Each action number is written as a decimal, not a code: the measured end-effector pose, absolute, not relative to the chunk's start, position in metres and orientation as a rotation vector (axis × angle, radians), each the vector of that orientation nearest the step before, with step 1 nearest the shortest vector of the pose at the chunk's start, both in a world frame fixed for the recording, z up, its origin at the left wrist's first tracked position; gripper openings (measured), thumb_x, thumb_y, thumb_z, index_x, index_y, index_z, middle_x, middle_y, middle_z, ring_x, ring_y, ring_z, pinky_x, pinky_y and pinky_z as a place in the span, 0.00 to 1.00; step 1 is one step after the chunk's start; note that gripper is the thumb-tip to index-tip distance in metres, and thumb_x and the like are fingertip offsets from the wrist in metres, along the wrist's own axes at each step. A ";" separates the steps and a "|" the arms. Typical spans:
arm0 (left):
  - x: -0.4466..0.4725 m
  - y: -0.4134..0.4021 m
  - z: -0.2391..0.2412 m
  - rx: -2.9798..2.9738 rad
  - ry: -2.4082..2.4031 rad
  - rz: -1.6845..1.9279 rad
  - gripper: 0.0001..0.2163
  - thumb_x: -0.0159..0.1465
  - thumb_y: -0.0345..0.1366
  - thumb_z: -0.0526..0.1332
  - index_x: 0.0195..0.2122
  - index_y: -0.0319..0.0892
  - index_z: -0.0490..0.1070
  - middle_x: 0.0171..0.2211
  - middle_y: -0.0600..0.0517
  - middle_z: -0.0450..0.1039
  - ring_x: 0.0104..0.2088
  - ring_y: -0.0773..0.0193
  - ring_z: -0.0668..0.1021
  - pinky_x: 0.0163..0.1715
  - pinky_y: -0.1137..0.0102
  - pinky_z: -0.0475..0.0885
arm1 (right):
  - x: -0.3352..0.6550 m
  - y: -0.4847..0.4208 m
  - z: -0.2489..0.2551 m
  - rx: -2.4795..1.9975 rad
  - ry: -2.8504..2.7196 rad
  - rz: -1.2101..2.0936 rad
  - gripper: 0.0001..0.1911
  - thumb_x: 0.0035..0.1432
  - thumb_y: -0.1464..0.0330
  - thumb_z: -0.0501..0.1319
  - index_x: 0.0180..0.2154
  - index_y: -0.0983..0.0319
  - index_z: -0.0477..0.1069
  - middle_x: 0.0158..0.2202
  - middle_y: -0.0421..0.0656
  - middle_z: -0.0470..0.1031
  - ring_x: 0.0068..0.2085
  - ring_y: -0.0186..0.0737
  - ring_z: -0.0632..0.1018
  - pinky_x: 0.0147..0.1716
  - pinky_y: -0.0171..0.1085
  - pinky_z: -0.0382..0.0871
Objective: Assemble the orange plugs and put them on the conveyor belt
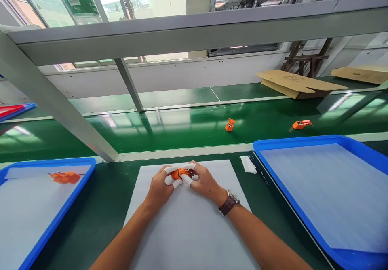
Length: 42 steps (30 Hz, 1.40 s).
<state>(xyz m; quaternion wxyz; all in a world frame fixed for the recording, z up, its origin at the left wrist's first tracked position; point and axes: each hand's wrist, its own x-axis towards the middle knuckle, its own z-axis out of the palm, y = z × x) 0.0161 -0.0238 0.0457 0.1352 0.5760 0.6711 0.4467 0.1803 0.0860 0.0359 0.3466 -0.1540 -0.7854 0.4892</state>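
Note:
A small orange plastic part (pixel 179 174) is pinched between both my hands over a white sheet (pixel 188 225) on the green bench. My left hand (pixel 159 188) grips it from the left, fingers closed, with white finger cots on the tips. My right hand (pixel 203 182), with a brown-strapped watch on its wrist, closes on it from the right, also with white finger cots. Most of the part is hidden by my fingers.
A blue tray (pixel 79 189) at left holds orange parts (pixel 64 177). A larger blue tray (pixel 303 141) lies at right. Two orange parts (pixel 229 125) (pixel 301 124) lie on the green conveyor beyond. Flattened cardboard (pixel 298 84) lies at the back right. A grey slanted frame post (pixel 60 112) stands left.

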 end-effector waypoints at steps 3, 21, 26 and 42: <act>0.017 -0.024 0.044 1.696 1.932 1.315 0.12 0.59 0.35 0.68 0.44 0.48 0.75 0.45 0.49 0.78 0.45 0.55 0.79 0.47 0.58 0.75 | 0.182 0.086 0.038 -0.353 -2.079 1.238 0.15 0.61 0.73 0.59 0.49 0.56 0.74 0.39 0.42 0.75 0.36 0.39 0.75 0.33 0.37 0.71; 0.018 -0.024 0.032 1.741 1.995 1.200 0.17 0.61 0.30 0.63 0.50 0.49 0.72 0.50 0.50 0.76 0.50 0.55 0.78 0.51 0.60 0.73 | 0.180 0.083 0.039 -0.384 -2.094 1.289 0.12 0.60 0.74 0.59 0.45 0.56 0.73 0.40 0.42 0.72 0.32 0.36 0.71 0.30 0.37 0.67; 0.018 -0.025 0.031 1.795 2.005 1.176 0.24 0.62 0.31 0.63 0.60 0.51 0.67 0.53 0.48 0.74 0.52 0.53 0.77 0.54 0.59 0.72 | 0.181 0.082 0.036 -0.423 -2.082 1.265 0.11 0.61 0.72 0.59 0.45 0.57 0.73 0.39 0.42 0.72 0.32 0.37 0.72 0.31 0.38 0.68; 0.010 -0.022 0.034 2.048 2.035 1.234 0.21 0.62 0.28 0.66 0.55 0.48 0.70 0.47 0.48 0.75 0.49 0.55 0.76 0.48 0.58 0.77 | 0.182 0.085 0.035 -0.412 -2.061 1.275 0.13 0.62 0.70 0.60 0.49 0.56 0.73 0.39 0.42 0.71 0.34 0.37 0.72 0.32 0.37 0.70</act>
